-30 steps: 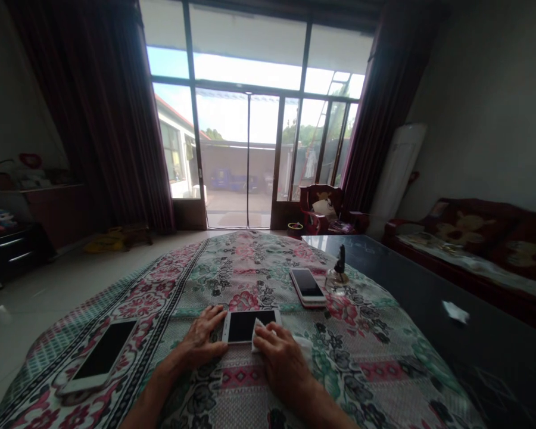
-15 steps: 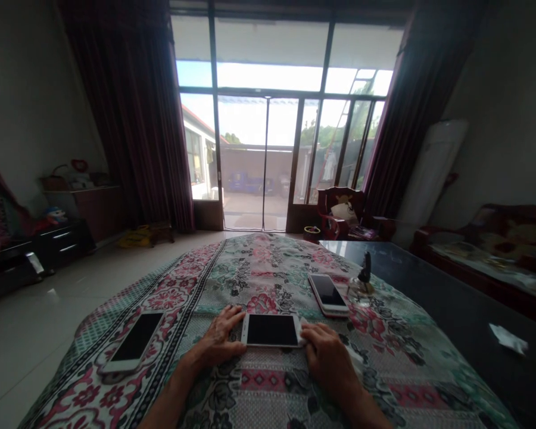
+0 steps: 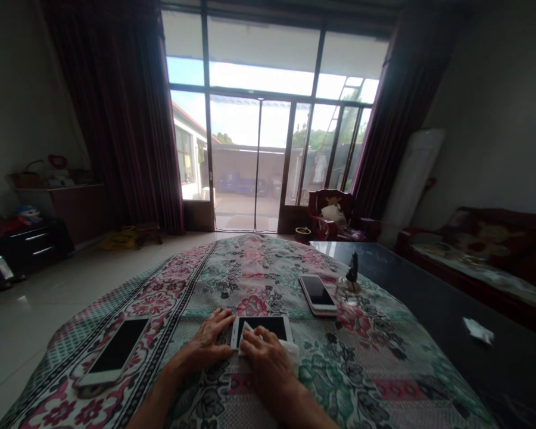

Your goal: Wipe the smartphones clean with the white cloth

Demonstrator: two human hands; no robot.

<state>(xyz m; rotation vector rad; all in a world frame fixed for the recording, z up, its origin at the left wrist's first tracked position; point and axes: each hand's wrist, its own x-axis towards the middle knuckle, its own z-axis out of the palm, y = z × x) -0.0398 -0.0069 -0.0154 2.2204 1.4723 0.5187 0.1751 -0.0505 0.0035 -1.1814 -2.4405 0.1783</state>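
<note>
A white smartphone (image 3: 274, 323) with a dark screen lies flat on the flowered cloth in front of me. My left hand (image 3: 204, 344) rests at the phone's left end, fingers and thumb spread, close to or touching its edge. Over the lower part of the screen, my right hand (image 3: 268, 358) presses a white tissue (image 3: 291, 353), which sticks out past the fingertips and beside the palm. The right hand hides part of the phone. Another white smartphone (image 3: 116, 351) lies to the left, and a third smartphone (image 3: 317, 293) lies to the right, beyond my right hand.
A small clear bottle (image 3: 351, 286) with a black top stands right of the third phone. The patterned tablecloth (image 3: 330, 369) covers the table. Beside it, a dark tabletop (image 3: 433, 298) holds a crumpled white piece (image 3: 479, 331). A wooden chair (image 3: 333, 214) stands near the glass doors.
My right hand has moved left with the tissue, from the phone's right end onto its screen. My left hand stays at the left end. The view has shifted slightly.
</note>
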